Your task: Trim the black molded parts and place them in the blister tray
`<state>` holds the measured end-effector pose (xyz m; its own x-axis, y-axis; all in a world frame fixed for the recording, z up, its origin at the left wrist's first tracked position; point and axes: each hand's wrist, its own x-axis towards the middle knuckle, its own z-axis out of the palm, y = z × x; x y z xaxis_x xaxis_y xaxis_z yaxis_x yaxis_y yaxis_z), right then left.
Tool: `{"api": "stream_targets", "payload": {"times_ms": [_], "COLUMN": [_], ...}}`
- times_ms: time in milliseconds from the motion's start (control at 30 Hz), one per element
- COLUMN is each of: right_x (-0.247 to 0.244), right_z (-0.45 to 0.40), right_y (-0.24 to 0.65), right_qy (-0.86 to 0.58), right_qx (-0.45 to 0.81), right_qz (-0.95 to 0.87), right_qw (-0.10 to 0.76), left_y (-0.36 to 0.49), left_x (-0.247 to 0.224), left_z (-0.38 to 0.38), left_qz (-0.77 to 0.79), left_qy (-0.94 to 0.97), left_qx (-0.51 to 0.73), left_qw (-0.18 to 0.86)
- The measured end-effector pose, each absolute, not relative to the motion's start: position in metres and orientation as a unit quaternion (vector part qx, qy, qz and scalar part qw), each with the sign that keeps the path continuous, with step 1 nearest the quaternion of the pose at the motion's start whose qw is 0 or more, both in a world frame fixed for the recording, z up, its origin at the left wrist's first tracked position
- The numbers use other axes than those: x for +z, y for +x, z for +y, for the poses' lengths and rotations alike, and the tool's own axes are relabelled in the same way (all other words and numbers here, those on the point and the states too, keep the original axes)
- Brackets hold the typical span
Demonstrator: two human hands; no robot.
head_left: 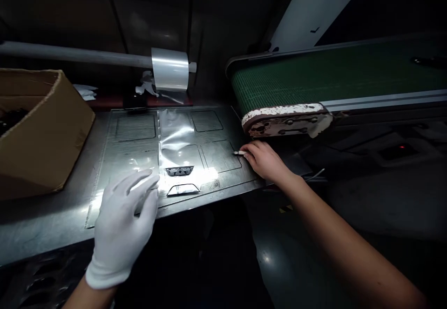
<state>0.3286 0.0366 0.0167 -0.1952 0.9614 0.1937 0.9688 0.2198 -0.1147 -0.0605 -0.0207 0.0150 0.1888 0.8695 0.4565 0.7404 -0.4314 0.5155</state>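
My left hand (125,220), in a white glove, hovers over the left front of the metal plate (223,181), fingers apart and curved, holding nothing. My bare right hand (260,159) pinches a small white tool with a dark tip (240,152) above the plate's right side. Between the hands, a small black part with openings (179,171) rests on the plate. Just in front of it sits a second dark-edged, shiny trapezoid piece (183,189). Clear film (176,130) stretches over the plate's middle, behind these parts.
A cardboard box (42,141) stands at the left. Behind the plate, a film roll (170,69) hangs on a bar (87,55). A green conveyor belt (314,76) with a worn metal end runs at the right. A dark tray (42,276) lies at the lower left.
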Motion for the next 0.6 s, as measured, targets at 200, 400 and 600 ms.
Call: {"api": "stream_targets", "payload": {"times_ms": [200, 400, 600], "right_x": [0.018, 0.054, 0.061], "right_z": [0.026, 0.023, 0.039], "right_y": [0.292, 0.192, 0.144], "right_qy": [-0.591, -0.419, -0.375], "right_qx": [-0.001, 0.065, 0.02], "right_qz": [-0.783, -0.904, -0.926], "right_qw": [0.193, 0.06, -0.017], "left_y": [-0.074, -0.074, -0.077], "left_x": [0.024, 0.017, 0.01], "left_z": [0.019, 0.028, 0.029], "left_qz": [0.486, 0.474, 0.483], "left_qy": [0.828, 0.851, 0.848], "left_qx": [0.261, 0.201, 0.196], "left_qw": [0.098, 0.102, 0.097]}}
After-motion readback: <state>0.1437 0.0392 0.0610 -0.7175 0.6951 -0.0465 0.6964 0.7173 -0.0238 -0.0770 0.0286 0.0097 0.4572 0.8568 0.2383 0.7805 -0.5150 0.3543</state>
